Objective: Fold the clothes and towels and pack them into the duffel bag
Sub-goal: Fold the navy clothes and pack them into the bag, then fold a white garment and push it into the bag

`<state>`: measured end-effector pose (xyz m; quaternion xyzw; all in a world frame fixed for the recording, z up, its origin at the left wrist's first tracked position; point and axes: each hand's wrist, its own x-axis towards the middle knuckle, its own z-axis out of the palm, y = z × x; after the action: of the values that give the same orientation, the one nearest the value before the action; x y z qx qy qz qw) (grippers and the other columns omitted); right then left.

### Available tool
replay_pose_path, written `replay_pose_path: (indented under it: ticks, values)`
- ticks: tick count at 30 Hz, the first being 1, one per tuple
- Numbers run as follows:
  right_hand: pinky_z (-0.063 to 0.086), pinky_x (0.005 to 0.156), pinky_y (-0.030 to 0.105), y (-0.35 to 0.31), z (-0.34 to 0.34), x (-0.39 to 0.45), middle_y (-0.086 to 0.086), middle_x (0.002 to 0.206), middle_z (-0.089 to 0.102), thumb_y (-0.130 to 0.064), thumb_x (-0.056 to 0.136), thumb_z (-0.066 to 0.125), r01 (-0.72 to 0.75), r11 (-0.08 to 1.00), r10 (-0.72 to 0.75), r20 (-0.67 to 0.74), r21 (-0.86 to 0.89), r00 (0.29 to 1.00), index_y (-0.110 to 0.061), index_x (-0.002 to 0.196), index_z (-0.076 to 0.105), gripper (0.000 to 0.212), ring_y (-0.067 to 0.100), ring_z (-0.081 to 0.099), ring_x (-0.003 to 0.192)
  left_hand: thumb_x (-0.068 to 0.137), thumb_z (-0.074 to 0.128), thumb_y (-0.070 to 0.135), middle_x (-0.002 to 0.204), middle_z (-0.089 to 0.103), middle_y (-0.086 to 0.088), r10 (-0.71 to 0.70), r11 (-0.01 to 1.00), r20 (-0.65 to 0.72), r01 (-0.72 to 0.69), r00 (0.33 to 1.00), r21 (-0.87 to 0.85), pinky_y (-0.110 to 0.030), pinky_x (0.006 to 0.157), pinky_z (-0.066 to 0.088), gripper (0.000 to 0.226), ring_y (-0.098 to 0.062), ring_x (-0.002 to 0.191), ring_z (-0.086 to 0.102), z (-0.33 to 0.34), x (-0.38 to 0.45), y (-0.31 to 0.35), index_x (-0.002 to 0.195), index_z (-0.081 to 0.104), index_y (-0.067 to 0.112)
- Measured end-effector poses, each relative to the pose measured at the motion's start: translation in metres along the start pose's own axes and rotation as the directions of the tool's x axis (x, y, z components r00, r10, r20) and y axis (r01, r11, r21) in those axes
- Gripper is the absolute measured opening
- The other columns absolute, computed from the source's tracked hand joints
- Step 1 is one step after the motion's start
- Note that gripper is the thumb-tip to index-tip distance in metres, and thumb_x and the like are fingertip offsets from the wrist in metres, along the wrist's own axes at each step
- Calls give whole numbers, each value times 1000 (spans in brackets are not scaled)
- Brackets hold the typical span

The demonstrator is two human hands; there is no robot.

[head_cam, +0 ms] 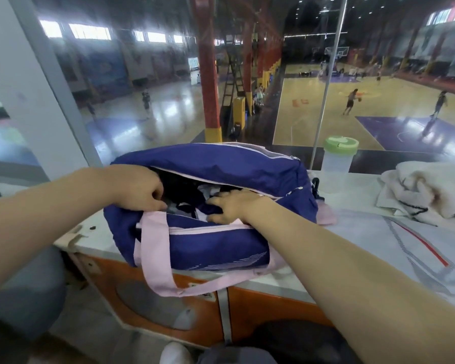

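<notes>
A navy duffel bag (216,164) with pink straps and trim lies open on the white counter (273,282). Dark and white clothes (184,190) fill its opening. My left hand (139,187) grips the near rim of the opening at the left, fingers curled into the bag. My right hand (234,206) lies flat, fingers spread, pressing on the clothes inside near the front rim. A white towel (420,195) with dark stitching sits crumpled at the right. A white garment (426,250) with red and grey stripes is spread flat in front of it.
A clear bottle with a green lid (339,156) stands behind the bag at the window glass. The counter's front edge drops to an orange cabinet (260,303). A grey chair (24,298) is at the lower left. A basketball court lies beyond the glass.
</notes>
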<state>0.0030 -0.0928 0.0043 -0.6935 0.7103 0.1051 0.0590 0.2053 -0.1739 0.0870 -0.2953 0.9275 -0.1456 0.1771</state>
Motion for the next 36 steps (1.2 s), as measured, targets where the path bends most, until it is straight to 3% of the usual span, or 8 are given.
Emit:
replay_pose_path:
  ticks: [3, 10, 14, 20, 24, 27, 31, 36]
  values:
    - [26, 115, 50, -7, -5, 7, 2, 160, 22, -70, 92, 30, -149, 988, 152, 146, -31, 977, -32, 154, 18, 73, 31, 27, 144, 80, 64, 57, 143, 47, 8, 21, 995, -88, -30, 996, -100, -32, 106, 37, 77, -17, 127, 47, 0, 2, -18, 146, 33, 33]
    - [27, 112, 41, -18, -30, -26, 5, 162, 15, -36, 104, 35, -168, 982, 155, 152, 81, 976, -20, 156, 9, 60, 32, 27, 144, 71, 79, 48, 150, 40, -1, -2, 975, -183, -39, 983, -219, -29, 105, 33, 106, -22, 132, 43, -12, 21, -46, 152, 15, 25]
    - [31, 108, 37, -6, -43, -45, 8, 157, 31, -56, 96, 42, -125, 950, 141, -34, 287, 989, -23, 155, 12, 75, 32, 37, 138, 71, 78, 49, 150, 41, -3, 9, 986, -196, -41, 981, -161, -32, 106, 35, 109, -23, 131, 44, -6, 26, -56, 153, 11, 25]
    - [45, 97, 37, 13, -51, -56, 9, 138, 55, -33, 96, 51, -29, 840, 206, -269, 542, 941, -18, 152, 19, 66, 28, 55, 117, 90, 62, 23, 149, 43, 5, 56, 961, -252, -120, 966, -248, -29, 109, 32, 66, -17, 132, 43, -2, 22, -35, 148, 32, 31]
    - [41, 104, 33, 13, -42, -72, 1, 136, 57, -17, 94, 51, 43, 777, 227, -342, 628, 912, -18, 135, 54, 42, 20, 53, 123, 98, 49, 15, 132, 58, 12, 62, 895, -263, -170, 963, -411, -26, 104, 37, 39, -10, 121, 53, -11, 9, 8, 134, 55, 28]
    - [43, 99, 25, 5, -17, -94, -6, 123, 66, -10, 91, 49, 92, 692, 303, -404, 716, 863, -21, 114, 70, 33, 12, 58, 115, 98, 46, 8, 115, 68, 11, 28, 850, -323, -193, 946, -491, -23, 96, 43, 33, -7, 108, 61, -13, -8, 41, 119, 67, 24]
    - [40, 81, 11, -1, 15, -131, -12, 112, 66, -8, 92, 48, 109, 579, 479, -445, 808, 757, -25, 107, 68, 30, 4, 58, 99, 94, 50, 10, 115, 67, 9, -41, 848, -454, -210, 890, -487, -19, 83, 37, 30, -8, 100, 58, -8, -25, 86, 113, 70, 24]
    - [37, 75, 4, 9, 23, -180, -16, 98, 64, -4, 89, 47, 141, 523, 595, -478, 841, 646, -24, 98, 68, 31, 1, 55, 95, 90, 52, 6, 101, 64, 13, -199, 687, -605, -331, 771, -647, -25, 89, 44, 28, -5, 96, 53, -8, -33, 160, 102, 70, 24]
